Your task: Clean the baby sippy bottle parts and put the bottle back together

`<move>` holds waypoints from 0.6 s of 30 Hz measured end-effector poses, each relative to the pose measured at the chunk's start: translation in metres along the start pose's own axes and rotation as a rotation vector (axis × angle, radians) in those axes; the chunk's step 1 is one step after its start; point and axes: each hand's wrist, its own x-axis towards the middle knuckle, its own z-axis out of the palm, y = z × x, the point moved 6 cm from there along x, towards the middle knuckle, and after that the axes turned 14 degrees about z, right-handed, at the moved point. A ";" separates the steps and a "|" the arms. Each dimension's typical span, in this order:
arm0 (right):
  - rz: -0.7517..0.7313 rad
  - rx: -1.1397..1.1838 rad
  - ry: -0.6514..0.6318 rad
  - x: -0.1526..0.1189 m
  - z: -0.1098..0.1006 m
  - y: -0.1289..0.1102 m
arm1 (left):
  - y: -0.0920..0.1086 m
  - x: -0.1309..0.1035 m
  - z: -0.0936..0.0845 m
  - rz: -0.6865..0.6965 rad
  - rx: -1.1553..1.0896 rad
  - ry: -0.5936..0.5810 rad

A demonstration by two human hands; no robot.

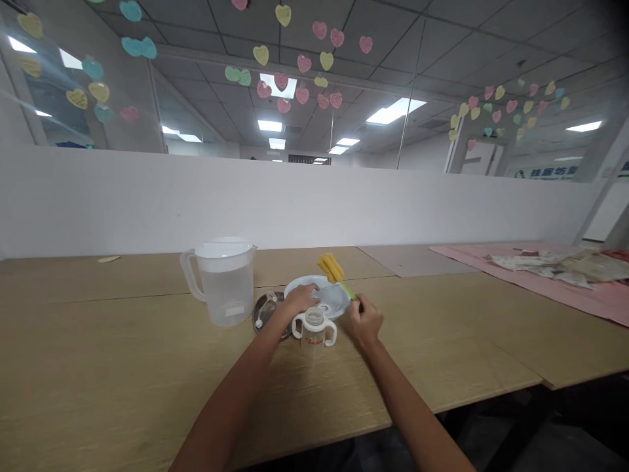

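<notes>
My right hand (pixel 366 319) is closed around the green handle of a sponge bottle brush (pixel 331 267); its yellow head points up and left above a white basin (pixel 293 283). My left hand (pixel 303 298) reaches over the basin's left side, fingers curled down at something clear that I cannot make out. A white ring-shaped part (pixel 324 308) lies in the basin. In front stands a clear baby bottle (pixel 313 337) with two white handles and red lettering, uncapped. Left of it, partly behind my left forearm, a round metal tray (pixel 259 308) holds a straw piece (pixel 268 303).
A lidded clear pitcher (pixel 228 288) with liquid stands at the left on the wooden table (pixel 122 367). A pink cloth (pixel 540 278) with crumpled fabric (pixel 574 265) covers the far right. A white wall (pixel 295 203) with glass above runs along the back.
</notes>
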 end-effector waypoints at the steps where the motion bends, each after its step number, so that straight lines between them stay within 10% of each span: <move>1: 0.003 0.000 0.000 0.000 0.000 0.000 | -0.001 0.000 0.002 0.004 -0.005 0.004; 8: 0.024 -0.002 -0.010 0.002 -0.003 0.001 | -0.002 0.002 -0.014 0.024 -0.045 0.103; 18: -0.010 -0.072 -0.005 0.000 0.003 0.001 | 0.007 -0.013 -0.109 0.247 -0.591 0.457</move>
